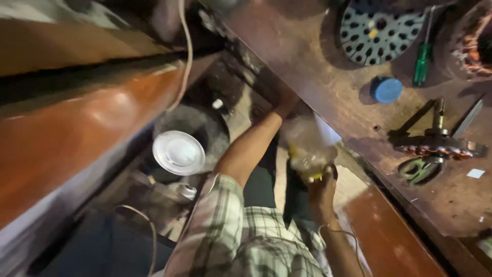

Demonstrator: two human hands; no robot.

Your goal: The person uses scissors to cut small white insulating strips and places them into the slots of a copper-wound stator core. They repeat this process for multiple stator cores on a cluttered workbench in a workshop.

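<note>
Right hand (322,191) held a crumpled clear plastic bag with yellow bits (306,149), grip closed around its lower end, just below the edge of the worn brown wooden counter (328,87). Left hand (285,104) reached under that edge; its grip was hidden, cannot tell. Blue round cap (386,90) and green-handled screwdriver (422,62) lay on the counter.
</note>
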